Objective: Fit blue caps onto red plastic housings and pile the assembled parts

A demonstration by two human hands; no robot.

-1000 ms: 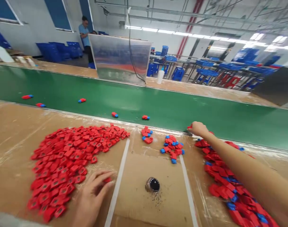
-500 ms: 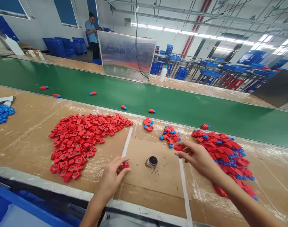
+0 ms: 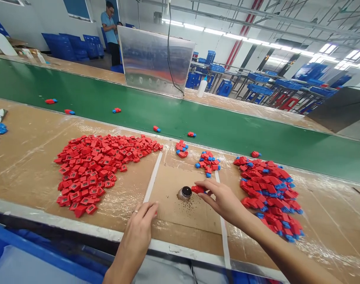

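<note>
Red plastic block w/ a blue end (image 3: 198, 189) – pinched btwn thumb & fingers of the R hand (image 3: 222, 199), right beside a short round post w/ a shiny black top (image 3: 186, 192); can't tell if they touch. Dark specks lie around the post's base on a flat brown cardboard sheet (image 3: 174, 225). L hand (image 3: 139, 227) is low, nr the sheet's left edge, fingertips closed on a small red plastic piece (image 3: 155, 213), mostly hidden by the fingers.

Big heap of hollow red plastic blocks (image 3: 94, 169) off to the left; heap of joined red-and-blue pieces (image 3: 270, 193) to the right, R forearm in front of it. Two small red-and-blue clusters – one (image 3: 182, 149), other (image 3: 208, 162) – sit beyond the post, nr the long green belt (image 3: 168, 112), which carries more scattered pcs.
</note>
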